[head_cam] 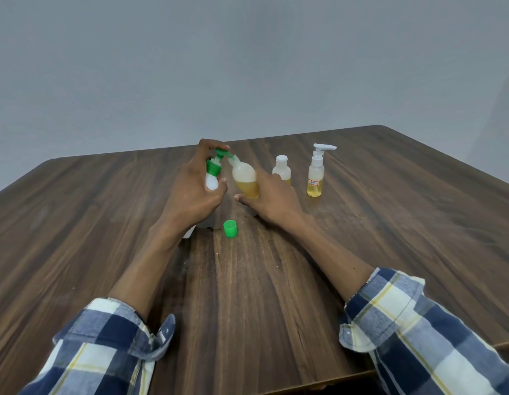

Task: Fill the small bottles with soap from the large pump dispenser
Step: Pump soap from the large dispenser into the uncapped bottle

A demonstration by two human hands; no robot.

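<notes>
My left hand [192, 192] wraps the white pump dispenser [212, 181], with fingers resting on its green pump head [221, 153]. My right hand [272, 196] holds a small translucent bottle [245, 178], tilted so its mouth meets the green spout. That bottle holds yellow soap in its lower part. Its green cap [230, 228] lies on the wooden table [276, 280] just in front of my hands. Most of the dispenser's body is hidden behind my left hand.
A small bottle with a white cap [282, 170] stands behind my right hand. To its right is a small clear pump bottle [316, 175] with yellow liquid and a labelled sticker. The table's far edge meets a grey wall.
</notes>
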